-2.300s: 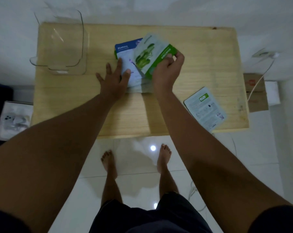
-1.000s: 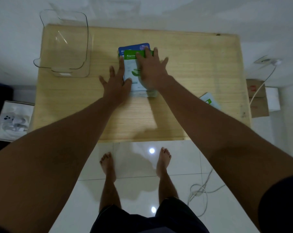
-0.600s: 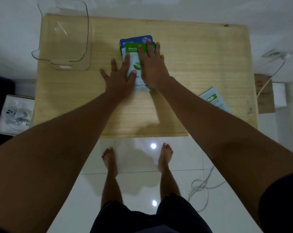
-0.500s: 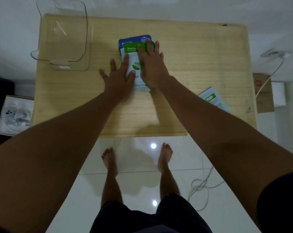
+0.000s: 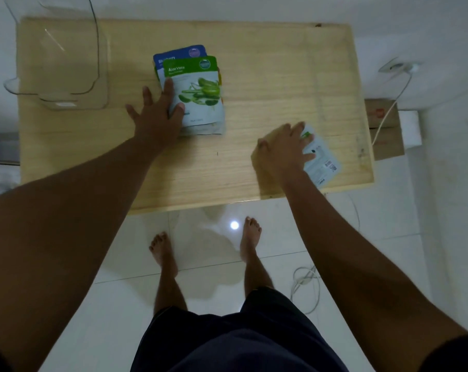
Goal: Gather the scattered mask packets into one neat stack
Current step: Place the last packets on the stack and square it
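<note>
A stack of mask packets lies on the wooden table (image 5: 267,76), left of centre. Its top packet is a green Aloe Vera packet (image 5: 200,95); the top strip of a blue Blueberry packet (image 5: 179,53) shows from under it, and a sliver of another packet at the right edge. My left hand (image 5: 155,114) rests flat with fingers spread on the stack's left edge. A white packet (image 5: 321,159) lies face down and tilted near the table's front right corner. My right hand (image 5: 283,149) lies spread on its left part, fingers apart, covering much of it.
A clear plastic container (image 5: 58,57) stands at the table's back left corner. A cardboard box (image 5: 383,130) and a white cable (image 5: 388,108) sit to the right of the table. My bare feet stand on the glossy white floor tiles in front of it.
My right hand left the stack and moved right and toward me onto the white packet. The left hand stayed on the stack. The Aloe Vera packet now lies uncovered.
</note>
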